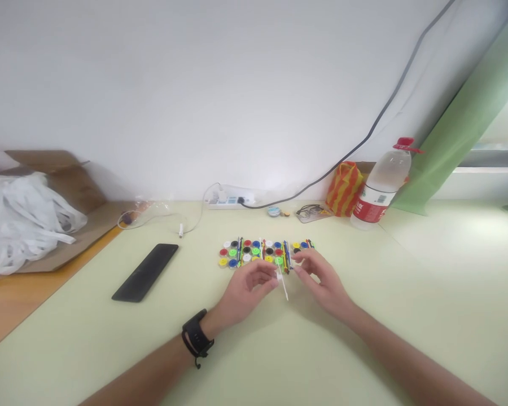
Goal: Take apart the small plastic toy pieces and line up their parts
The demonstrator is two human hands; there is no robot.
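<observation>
My left hand (pixel 250 286) is closed, with a thin white stick (pixel 285 287) pinched at its thumb and fingertips. The stick slants down to the right, and a small white piece shows near the fingertips. My right hand (pixel 324 282) is just to the right, its thumb and forefinger a little apart, with nothing that I can make out between them. Beyond both hands, rows of small coloured discs (pixel 247 250) lie on the table, in red, blue, green, yellow, black and white. Thin coloured sticks with arrow-shaped tips (pixel 285 254) lie between groups of discs. My hands partly hide the nearest ones.
A black phone-like slab (pixel 146 273) lies on the pale table (pixel 254 361) at left. Farther left is a cardboard box (pixel 74 225) with white plastic bags (pixel 25 217). Along the wall are a power strip (pixel 231 197), a striped bag (pixel 344 189) and a large bottle (pixel 381 186).
</observation>
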